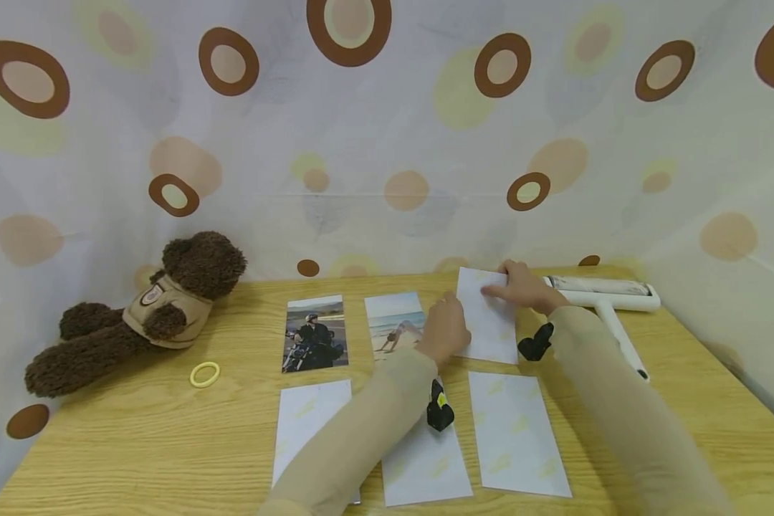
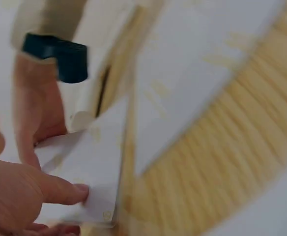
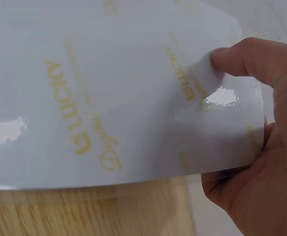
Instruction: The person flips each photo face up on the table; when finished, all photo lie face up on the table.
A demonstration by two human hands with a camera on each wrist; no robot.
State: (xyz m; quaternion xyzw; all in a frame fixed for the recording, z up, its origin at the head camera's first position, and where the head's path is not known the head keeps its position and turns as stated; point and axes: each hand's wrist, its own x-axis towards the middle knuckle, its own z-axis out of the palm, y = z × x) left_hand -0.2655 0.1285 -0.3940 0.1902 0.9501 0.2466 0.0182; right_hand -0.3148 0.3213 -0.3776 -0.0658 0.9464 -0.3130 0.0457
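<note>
A photo print [image 1: 486,322], its white back with yellow lettering facing up, is held by both hands at the far side of the table. My right hand [image 1: 527,288] pinches its far right part, thumb on the white back [image 3: 133,73] and fingers underneath. At its left edge, my left hand [image 1: 448,328] grips with the thumb on top, as the left wrist view shows; its other fingers are mostly hidden. Left of the hands lie a photo of a motorcyclist [image 1: 314,333] and a beach photo [image 1: 393,315], picture side up, the latter partly covered by my left hand.
Three white-backed prints, left [image 1: 312,408], middle [image 1: 426,466] and right [image 1: 519,433], form a nearer row; my left arm covers parts of two. A white lint roller [image 1: 619,299] lies at the right. A brown teddy bear [image 1: 203,265] and a yellow ring [image 1: 200,385] are at the left.
</note>
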